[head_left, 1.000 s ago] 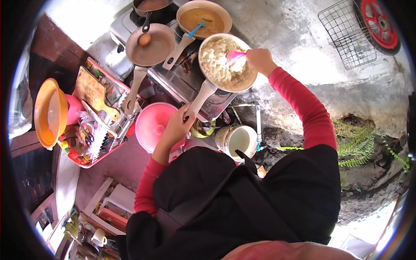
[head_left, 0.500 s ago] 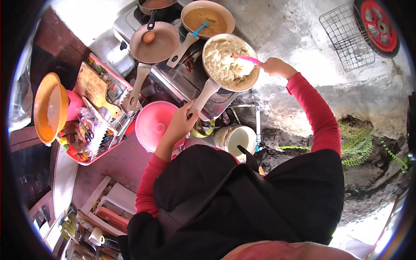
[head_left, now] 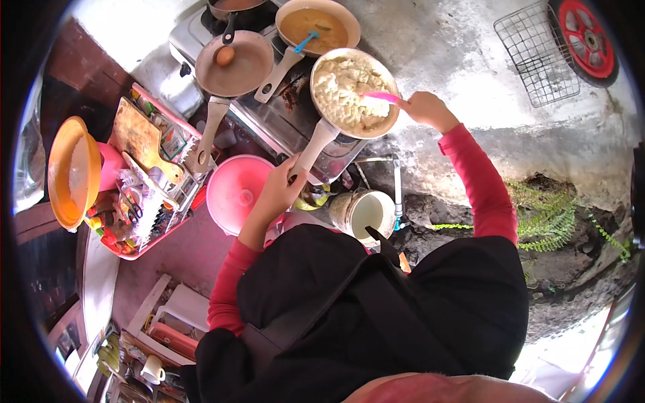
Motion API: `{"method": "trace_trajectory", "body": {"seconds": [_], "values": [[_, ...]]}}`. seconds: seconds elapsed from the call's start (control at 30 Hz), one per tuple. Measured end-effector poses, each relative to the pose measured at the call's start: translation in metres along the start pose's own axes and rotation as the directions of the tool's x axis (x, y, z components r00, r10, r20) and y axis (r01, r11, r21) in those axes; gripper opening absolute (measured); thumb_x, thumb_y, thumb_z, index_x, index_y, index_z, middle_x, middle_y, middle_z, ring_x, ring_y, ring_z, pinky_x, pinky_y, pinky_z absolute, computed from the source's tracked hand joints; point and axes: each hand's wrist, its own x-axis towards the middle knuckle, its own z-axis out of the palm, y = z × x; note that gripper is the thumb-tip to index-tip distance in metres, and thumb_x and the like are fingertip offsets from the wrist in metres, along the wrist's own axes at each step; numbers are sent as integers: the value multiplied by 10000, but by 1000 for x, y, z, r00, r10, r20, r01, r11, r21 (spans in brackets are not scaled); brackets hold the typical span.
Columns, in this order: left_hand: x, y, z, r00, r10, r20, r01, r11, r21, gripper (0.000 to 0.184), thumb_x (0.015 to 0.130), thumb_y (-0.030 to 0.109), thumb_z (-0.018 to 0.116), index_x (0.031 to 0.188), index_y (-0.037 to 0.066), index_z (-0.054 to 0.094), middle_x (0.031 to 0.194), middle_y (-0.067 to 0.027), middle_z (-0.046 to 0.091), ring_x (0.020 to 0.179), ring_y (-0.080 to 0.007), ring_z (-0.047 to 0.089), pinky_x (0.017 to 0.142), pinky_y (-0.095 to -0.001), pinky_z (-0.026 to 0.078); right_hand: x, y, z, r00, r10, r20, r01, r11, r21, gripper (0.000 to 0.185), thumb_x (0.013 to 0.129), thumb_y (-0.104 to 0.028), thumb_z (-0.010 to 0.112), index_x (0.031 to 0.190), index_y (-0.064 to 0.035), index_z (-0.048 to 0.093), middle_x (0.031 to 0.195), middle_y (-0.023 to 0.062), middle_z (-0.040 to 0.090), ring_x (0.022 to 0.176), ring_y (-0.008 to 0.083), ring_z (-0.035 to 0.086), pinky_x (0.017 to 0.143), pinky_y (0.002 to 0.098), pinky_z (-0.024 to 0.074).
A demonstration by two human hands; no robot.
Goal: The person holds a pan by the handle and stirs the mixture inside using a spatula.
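Note:
My left hand (head_left: 279, 190) is wrapped round the beige handle of a frying pan (head_left: 318, 149) on the front of the stove. A thick, pale, lumpy mixture (head_left: 349, 91) fills most of that pan. My right hand (head_left: 430, 111) grips a pink spatula (head_left: 381, 97) at the pan's right rim, its far end in the mixture. Behind it stands a second pan (head_left: 285, 70) with brown sauce and a blue utensil (head_left: 307, 41) in it. To the left, a third pan (head_left: 248, 70) holds one brown egg (head_left: 225, 56).
A pink basin (head_left: 228, 195) and a whitish bucket (head_left: 376, 213) are below the stove (head_left: 269, 124). On the left are a dish rack with a cutting board (head_left: 138, 138) and an orange basin (head_left: 57, 174). A wire basket (head_left: 531, 57) leans by a red wheel (head_left: 586, 37) at the upper right.
My right hand has shifted slightly, and the pink spatula lies at a slightly different place in the mixture. The left hand keeps its hold. The whole view has moved a little.

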Motion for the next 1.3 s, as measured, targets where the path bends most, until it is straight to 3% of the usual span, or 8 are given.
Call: {"method": "trace_trajectory", "body": {"seconds": [0.17, 0.27, 0.5, 0.7, 0.77, 0.83, 1.03, 1.3], "values": [[1, -3, 0, 1000, -26, 5, 26, 999, -26, 410, 901, 165, 556, 1244, -52, 490, 749, -97, 581, 674, -127, 563, 630, -288, 457, -34, -18, -14, 984, 43, 174, -37, 999, -35, 650, 895, -616, 381, 738, -73, 700, 723, 151, 658, 736, 330, 655, 721, 419, 507], [0, 1, 0, 1000, -27, -5, 27, 1000, 6, 401, 909, 141, 546, 1250, -60, 481, 762, -84, 586, 658, -116, 575, 613, -276, 466, -12, -17, 42, 986, -125, -111, 109, 984, -141, 562, 891, -562, 433, 714, -97, 694, 709, 117, 662, 685, 304, 658, 644, 425, 510], [-2, 19, 0, 995, -89, 35, 93, 987, -134, 381, 922, 97, 518, 1258, -75, 463, 786, -55, 588, 629, -97, 592, 580, -259, 491, 15, -9, 31, 919, -67, -389, -2, 985, -173, 551, 900, -522, 438, 716, -71, 695, 695, 146, 654, 668, 308, 657, 599, 412, 517], [-2, 21, -1, 995, -92, 29, 95, 990, -100, 376, 919, 109, 525, 1250, -65, 474, 782, -61, 591, 635, -99, 589, 584, -264, 485, -16, -25, -7, 981, -58, -185, 63, 998, 20, 612, 898, -554, 411, 743, -32, 691, 701, 185, 647, 683, 338, 650, 654, 440, 503], [-2, 15, 0, 1000, -24, 3, 24, 999, -26, 372, 918, 119, 527, 1238, -66, 482, 782, -68, 594, 631, -103, 585, 580, -269, 477, -17, -42, -2, 988, -109, 113, 79, 968, 240, 736, 900, -630, 371, 621, -5, 644, 541, 144, 576, 560, 323, 603, 563, 439, 470], [-1, 15, 0, 1000, -20, 0, 20, 1000, -12, 371, 917, 123, 529, 1232, -67, 485, 776, -69, 593, 633, -105, 581, 587, -268, 472, 5, -48, 36, 966, -237, 104, 208, 950, 233, 777, 886, -670, 356, 637, 7, 644, 542, 138, 582, 547, 317, 596, 571, 443, 470], [-4, 18, 0, 998, -64, 3, 64, 997, -43, 374, 911, 137, 536, 1227, -59, 493, 744, -70, 585, 636, -105, 574, 595, -262, 463, 40, -46, 41, 979, -88, -183, 94, 995, 27, 657, 875, -607, 430, 807, -8, 690, 767, 199, 666, 754, 356, 659, 689, 451, 514], [-2, 14, -1, 997, -73, -2, 73, 997, -36, 372, 900, 145, 542, 1223, -35, 505, 723, -67, 589, 548, -113, 573, 517, -269, 453, -4, -41, -31, 991, 15, -133, -16, 1000, -2, 510, 880, -497, 454, 913, -49, 695, 856, 188, 673, 841, 345, 657, 757, 454, 506]]}}
